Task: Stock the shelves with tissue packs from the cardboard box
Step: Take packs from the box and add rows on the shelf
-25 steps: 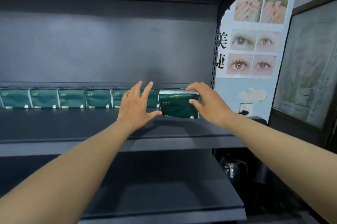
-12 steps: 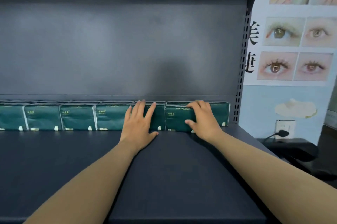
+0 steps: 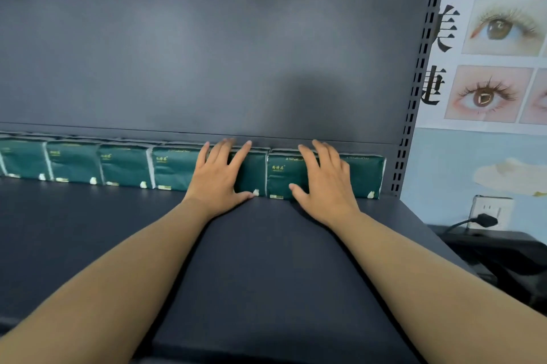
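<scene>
Both hands lie flat against a row of tissue packs [image 3: 127, 166] standing on edge along the back of the dark shelf [image 3: 266, 274]. The left hand [image 3: 220, 178] has straight, spread fingers pressed on the front face of one pack [image 3: 251, 171], its fingertips reaching just over the top edge and its thumb down by the pack's lower corner. The right hand [image 3: 324, 183] rests the same way on the end pack [image 3: 364, 175], fingers straight and slightly fanned, thumb stretched toward the left hand; neither hand curls around anything.

The packs are dark green, soft plastic-wrapped blocks with white side seams, a small line of gold lettering near the upper left of each face and a little white mark at the lower corner. They stand side by side, touching, backs against the shelf's rear panel [image 3: 207, 52]. The row runs out of view beyond the left hand; just beyond the right hand it ends beside the perforated upright [image 3: 414, 97].

Farther out past the right hand hangs a poster [image 3: 497, 67] with eye close-ups, and below it a wall socket [image 3: 488, 209] with a black plug.
</scene>
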Demonstrator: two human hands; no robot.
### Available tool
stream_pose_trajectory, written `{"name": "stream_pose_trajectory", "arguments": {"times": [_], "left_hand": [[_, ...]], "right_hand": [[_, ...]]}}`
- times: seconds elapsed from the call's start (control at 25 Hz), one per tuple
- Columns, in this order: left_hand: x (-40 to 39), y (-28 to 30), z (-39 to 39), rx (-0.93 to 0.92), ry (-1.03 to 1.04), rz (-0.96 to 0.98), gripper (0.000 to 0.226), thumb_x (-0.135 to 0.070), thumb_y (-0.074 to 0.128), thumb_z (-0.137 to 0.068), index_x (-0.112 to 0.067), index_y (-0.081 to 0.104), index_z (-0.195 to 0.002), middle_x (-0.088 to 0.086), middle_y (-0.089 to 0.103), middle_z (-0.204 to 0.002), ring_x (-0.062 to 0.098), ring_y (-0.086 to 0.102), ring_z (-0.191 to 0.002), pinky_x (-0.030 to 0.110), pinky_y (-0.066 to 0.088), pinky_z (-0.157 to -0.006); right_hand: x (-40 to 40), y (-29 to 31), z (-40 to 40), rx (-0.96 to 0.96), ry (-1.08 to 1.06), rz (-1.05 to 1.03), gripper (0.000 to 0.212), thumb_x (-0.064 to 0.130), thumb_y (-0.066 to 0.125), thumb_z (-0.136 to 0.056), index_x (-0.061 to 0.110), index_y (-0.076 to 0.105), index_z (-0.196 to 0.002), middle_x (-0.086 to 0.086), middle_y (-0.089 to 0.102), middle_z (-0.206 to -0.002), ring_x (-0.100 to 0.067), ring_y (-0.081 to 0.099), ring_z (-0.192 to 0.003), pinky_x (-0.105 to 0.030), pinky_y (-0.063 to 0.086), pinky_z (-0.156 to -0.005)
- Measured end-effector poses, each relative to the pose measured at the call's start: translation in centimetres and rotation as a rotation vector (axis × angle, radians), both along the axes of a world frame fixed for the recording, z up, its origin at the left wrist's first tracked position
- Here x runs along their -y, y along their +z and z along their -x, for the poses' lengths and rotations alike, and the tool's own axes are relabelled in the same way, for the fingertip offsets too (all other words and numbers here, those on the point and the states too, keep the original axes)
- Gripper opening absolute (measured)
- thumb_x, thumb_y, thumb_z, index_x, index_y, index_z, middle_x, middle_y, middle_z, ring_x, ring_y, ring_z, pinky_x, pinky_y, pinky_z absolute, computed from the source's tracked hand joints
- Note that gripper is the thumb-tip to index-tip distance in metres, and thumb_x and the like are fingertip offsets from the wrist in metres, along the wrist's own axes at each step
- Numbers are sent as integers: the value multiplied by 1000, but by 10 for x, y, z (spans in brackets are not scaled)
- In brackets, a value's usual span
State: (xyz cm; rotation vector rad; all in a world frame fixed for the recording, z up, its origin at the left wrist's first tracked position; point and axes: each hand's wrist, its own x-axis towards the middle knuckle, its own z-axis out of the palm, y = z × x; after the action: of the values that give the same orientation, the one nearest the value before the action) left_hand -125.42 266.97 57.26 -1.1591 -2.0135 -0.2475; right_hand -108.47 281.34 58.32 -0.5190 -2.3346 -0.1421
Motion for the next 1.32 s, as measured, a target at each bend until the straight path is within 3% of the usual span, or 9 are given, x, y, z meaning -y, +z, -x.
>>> {"name": "stream_pose_trajectory", "arguments": {"times": [0.24, 0.52, 0.64, 0.76, 1.16, 1.32], "left_hand": [[79, 9, -58, 61, 98, 92, 101, -64, 60, -78, -29, 0, -151, 9, 10, -157, 24, 5, -145, 41, -2, -116], [261, -4, -114, 56, 13, 94, 83, -62, 44, -89, -25, 3, -152, 11, 8, -158, 26, 6, -145, 40, 3, -117], [368, -40, -115, 50, -89, 121, 76, -57, 48, -89, -22, 18, -151, 14, 17, -156, 28, 14, -144, 41, 8, -116], [454, -79, -108, 113, -34, 235, 75, -57, 43, -91, -23, 14, -151, 14, 14, -156, 28, 11, -144, 41, 8, -116], [626, -240, -103, 514, 155, 496, 77, -61, 36, -93, -25, 2, -152, 13, 3, -158, 29, 9, -144, 40, 10, -115], [680, -311, -97, 612, 150, 510, 78, -62, 45, -89, -21, 20, -151, 17, 21, -154, 34, 26, -140, 44, 23, -112]], "right_hand": [[86, 11, -40, -16, 2, 5, 60, 42, 54, -89, 19, 32, -140, -6, 22, -151, -24, 12, -141, -43, 20, -111], [269, 2, -107, 23, -51, -58, 55, 39, 58, -86, 16, 41, -133, -7, 33, -141, -24, 21, -134, -40, 26, -103], [359, -17, -120, 53, -31, -73, 55, 37, 61, -85, 14, 44, -132, -8, 37, -139, -26, 23, -134, -44, 29, -100], [432, -50, -124, 78, -17, 38, 55, 36, 61, -86, 14, 43, -133, -8, 35, -141, -26, 22, -135, -45, 29, -103], [555, -192, -118, 321, 27, 283, 54, 40, 55, -90, 21, 37, -137, -2, 28, -147, -20, 15, -138, -40, 24, -107], [593, -260, -99, 393, 50, 409, 54, 42, 55, -89, 26, 37, -137, 1, 29, -146, -20, 18, -138, -43, 27, -107]]}}
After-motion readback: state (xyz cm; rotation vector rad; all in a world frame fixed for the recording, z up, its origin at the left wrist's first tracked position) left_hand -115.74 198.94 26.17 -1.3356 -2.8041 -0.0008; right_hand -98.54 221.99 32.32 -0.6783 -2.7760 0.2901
